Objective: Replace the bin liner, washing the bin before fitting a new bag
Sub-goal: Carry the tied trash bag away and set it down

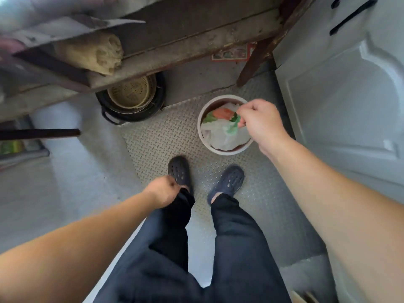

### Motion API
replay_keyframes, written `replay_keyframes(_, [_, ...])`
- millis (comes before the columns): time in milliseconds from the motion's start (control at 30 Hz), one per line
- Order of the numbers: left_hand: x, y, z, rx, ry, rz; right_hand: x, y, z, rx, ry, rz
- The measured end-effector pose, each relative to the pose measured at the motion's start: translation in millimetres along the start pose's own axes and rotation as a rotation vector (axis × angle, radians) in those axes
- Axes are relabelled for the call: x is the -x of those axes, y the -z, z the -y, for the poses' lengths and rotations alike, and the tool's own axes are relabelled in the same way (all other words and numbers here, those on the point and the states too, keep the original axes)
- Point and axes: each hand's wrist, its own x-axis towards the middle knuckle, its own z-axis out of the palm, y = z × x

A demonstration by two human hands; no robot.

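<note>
A small round bin [200,119] with a pale rim stands on the metal floor plate, just ahead of my feet. Inside it sits a white plastic bag [220,136] with green print, over red and green scraps. My right hand [260,123] is above the bin's right side and pinches the bag's green-printed top edge. My left hand [162,191] hangs lower left over my left leg, fingers curled at the dark trouser cloth; whether it grips the cloth is unclear.
A black pot holding a yellow strainer basket [131,99] sits left of the bin under a wooden bench [175,51]. White cabinet doors [341,101] close off the right. My dark clogs [179,169] stand on the tread plate [159,136].
</note>
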Motion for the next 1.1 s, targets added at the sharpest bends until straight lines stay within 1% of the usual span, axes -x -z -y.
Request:
replay_keyframes(100, [29, -5, 19, 0.054, 0.024, 0.021, 22, 15, 17, 0.018, 0.043, -0.009])
replay_keyframes(200, [59, -5, 30, 0.103, 0.011, 0.018, 51, 30, 40, 0.071, 0.088, -0.009])
replay_keyframes(333, [111, -2, 41, 0.149, -0.035, 0.020, 103, 47, 60, 0.223, 0.149, 0.034])
replay_keyframes(433, [151, 11, 44, 0.148, -0.104, -0.012, 137, 58, 69, 0.333, 0.106, 0.070])
replay_keyframes(500, [174, 25, 47, 0.156, -0.147, -0.045, 155, 63, 73, 0.327, 0.056, 0.103])
replay_keyframes(567, [193, 40, 54, 0.097, -0.183, -0.087, 165, 67, 76, 0.340, 0.037, 0.105])
replay_keyframes(633, [211, 46, 66, -0.008, -0.198, -0.093, 170, 69, 79, 0.367, 0.028, 0.112])
replay_keyframes(733, [230, 51, 78, -0.030, -0.151, -0.087, 173, 77, 83, 0.389, 0.048, 0.120])
replay_keyframes(800, [237, 57, 81, 0.079, -0.090, -0.124, 174, 83, 80, 0.426, 0.060, 0.137])
replay_keyframes(867, [240, 61, 82, 0.278, -0.025, -0.189, 171, 91, 73, 0.505, 0.055, 0.172])
replay_keyframes(1000, [245, 52, 81, 0.641, 0.099, -0.394, 154, 109, 70, 0.676, 0.055, 0.321])
replay_keyframes(1033, [245, 46, 79, 0.712, 0.115, -0.419, 151, 113, 71, 0.716, 0.066, 0.358])
replay_keyframes(1100, [247, 31, 74, 0.804, 0.111, -0.419, 148, 118, 75, 0.771, 0.080, 0.403])
